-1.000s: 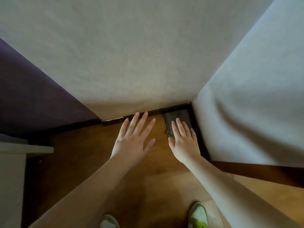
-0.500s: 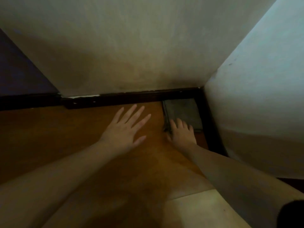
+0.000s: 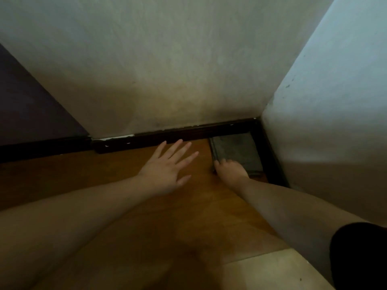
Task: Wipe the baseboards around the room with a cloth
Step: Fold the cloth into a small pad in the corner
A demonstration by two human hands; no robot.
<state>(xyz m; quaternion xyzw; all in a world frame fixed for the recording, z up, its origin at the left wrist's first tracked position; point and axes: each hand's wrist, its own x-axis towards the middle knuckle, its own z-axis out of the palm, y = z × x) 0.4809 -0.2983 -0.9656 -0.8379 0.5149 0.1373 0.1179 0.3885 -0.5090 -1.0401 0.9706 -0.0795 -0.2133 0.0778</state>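
The cloth (image 3: 234, 152) is dull grey, plain, with a darker edge along its left side. The baseboard (image 3: 188, 135) is very dark brown (nearly black, flecked with small white chips). The floor (image 3: 117, 164) is warm orange-brown wood; one pale beige tile (image 3: 272, 268) adjoins it. The walls (image 3: 167, 59) are off-white, stained yellowish low down.

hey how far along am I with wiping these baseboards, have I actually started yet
Done: nothing that shows; no stretch of the dark baseboard looks wiped. In hand: your right hand is curling onto the near edge of the grey cloth, which lies flat on the floor in the corner. Your left hand is spread open just short of the baseboard. Left: lifting the cloth and all the wiping.
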